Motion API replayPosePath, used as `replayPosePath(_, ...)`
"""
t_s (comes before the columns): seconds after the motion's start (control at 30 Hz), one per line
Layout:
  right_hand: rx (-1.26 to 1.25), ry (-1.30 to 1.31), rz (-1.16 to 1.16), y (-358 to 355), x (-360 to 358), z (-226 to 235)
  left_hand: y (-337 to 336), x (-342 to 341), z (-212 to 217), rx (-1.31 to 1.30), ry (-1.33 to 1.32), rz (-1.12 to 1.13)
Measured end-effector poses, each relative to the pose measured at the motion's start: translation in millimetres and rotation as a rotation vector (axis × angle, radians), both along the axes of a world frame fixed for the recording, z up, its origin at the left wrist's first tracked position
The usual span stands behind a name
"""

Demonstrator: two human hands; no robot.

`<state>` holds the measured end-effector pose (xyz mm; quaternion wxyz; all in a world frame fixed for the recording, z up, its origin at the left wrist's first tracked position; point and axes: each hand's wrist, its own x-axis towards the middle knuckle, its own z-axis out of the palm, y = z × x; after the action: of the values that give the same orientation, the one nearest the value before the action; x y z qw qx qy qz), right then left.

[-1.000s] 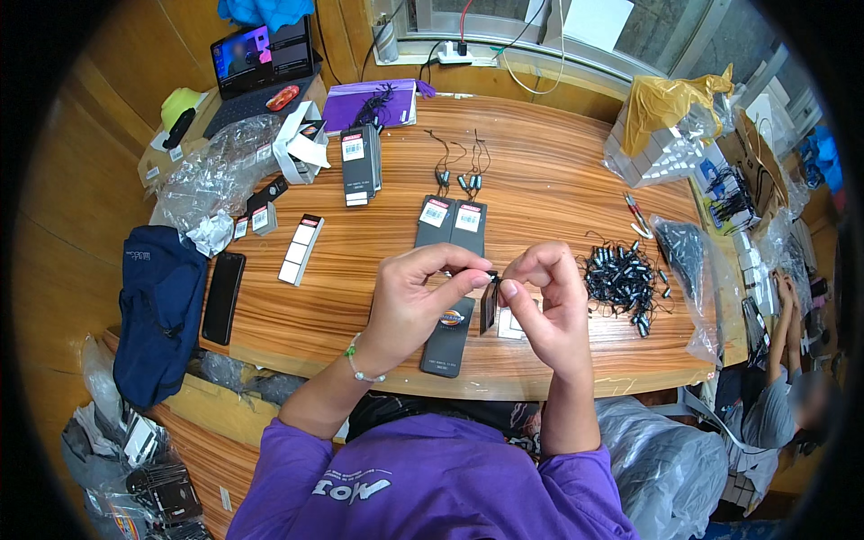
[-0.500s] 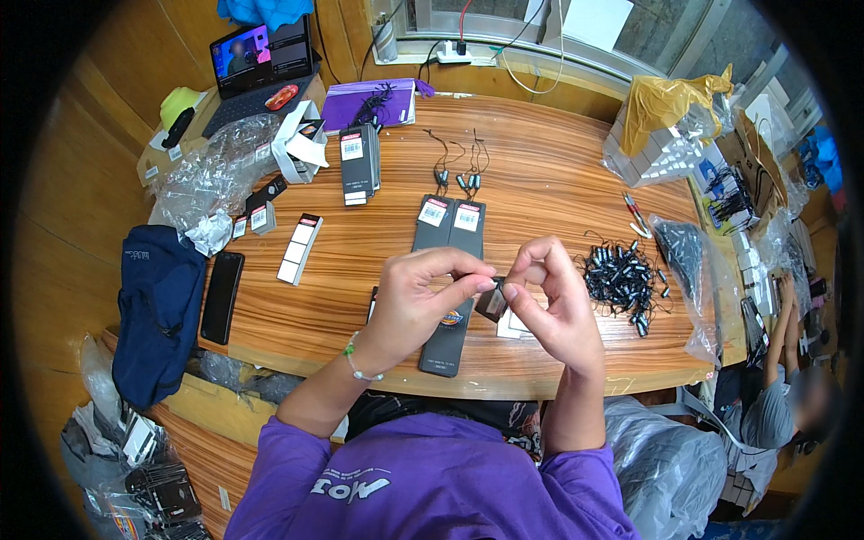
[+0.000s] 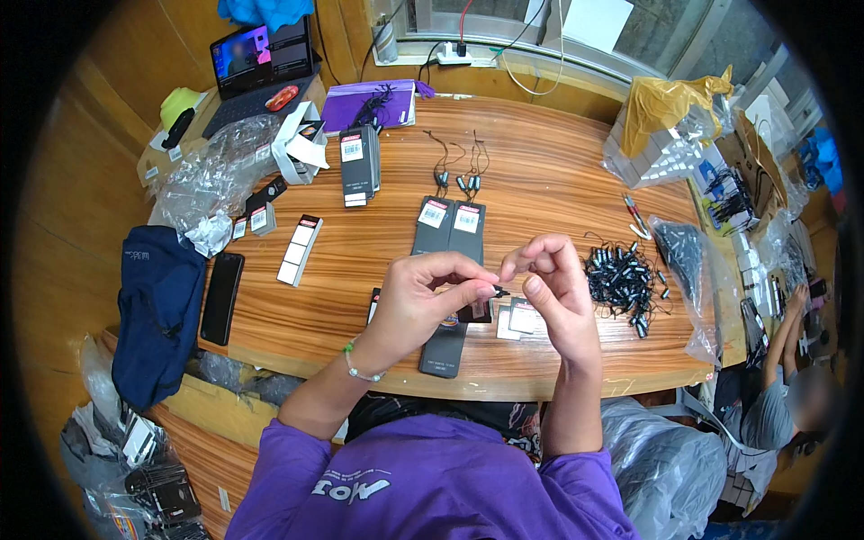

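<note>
My left hand is closed in a thumb-and-finger pinch above the table. A short piece of black cord sticks out of its fingertips, and a small dark card shows just below them. My right hand is close by, its thumb and forefinger parted with nothing visible between them. Beneath my hands lie two long dark hang tags side by side, with white stickers and black strings at their top ends. Small white-labelled cards lie partly behind my right hand.
A heap of black string seals lies right, beside red-handled pliers and a clear bag. Stacked tags, a sticker strip and a phone are left. A laptop stands far left; another person sits far right.
My right thumb and forefinger have moved apart, away from the left fingertips. The small dark card has shifted left and lower, uncovering more of the white-labelled cards.
</note>
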<state>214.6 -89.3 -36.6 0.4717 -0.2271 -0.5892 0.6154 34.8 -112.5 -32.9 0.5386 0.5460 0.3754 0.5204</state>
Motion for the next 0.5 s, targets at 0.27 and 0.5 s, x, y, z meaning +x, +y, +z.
replayPosePath(0.27,-0.098,0.229,0.012,-4,-19,-23,-1,3,-8,0.016,-0.034,0.008)
replayPosePath(0.5,-0.144,0.284,0.012,-10,-24,-27,-4,7,-8,-0.011,-0.059,0.016)
